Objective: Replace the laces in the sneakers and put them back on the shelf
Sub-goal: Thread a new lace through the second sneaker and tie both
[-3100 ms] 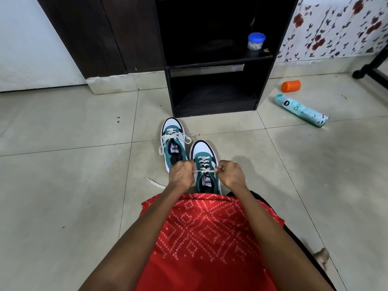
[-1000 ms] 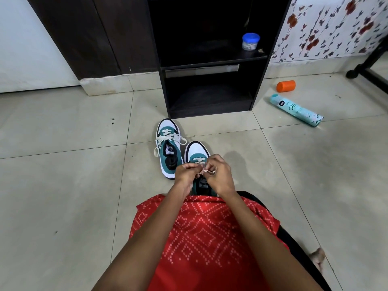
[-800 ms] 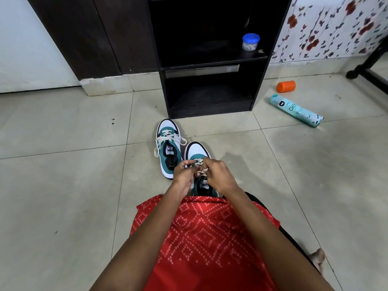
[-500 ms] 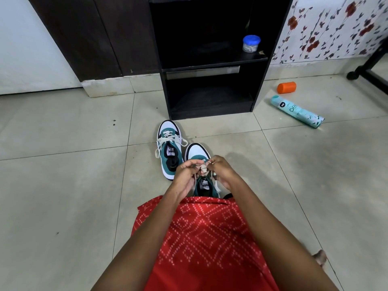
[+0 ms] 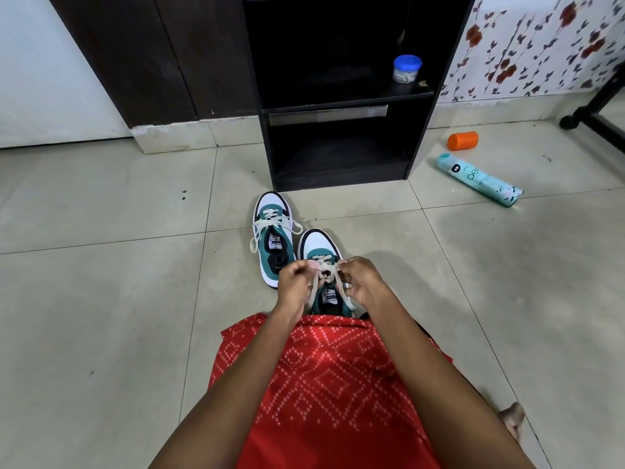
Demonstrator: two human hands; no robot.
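Two white and teal sneakers stand side by side on the tiled floor, toes toward a black shelf unit (image 5: 419, 96). The far sneaker (image 5: 273, 236) has its cream lace tied in a bow. Over the near sneaker (image 5: 319, 247), my left hand (image 5: 293, 282) and my right hand (image 5: 362, 280) each pinch a part of its cream lace (image 5: 326, 270), which forms a small loop between them. Loose lace ends hang down over the tongue. My hands hide the sneaker's middle.
A small jar with a blue lid (image 5: 407, 68) sits on the shelf unit's upper board; the lower compartment (image 5: 338, 160) is dark. An orange cap (image 5: 462, 140) and a teal spray can (image 5: 478, 179) lie on the floor at right. A black stand foot (image 5: 590, 120) is far right.
My hands came together from pulling the lace ends apart and now work a loop at the near sneaker's top eyelets. The sneakers have not moved.
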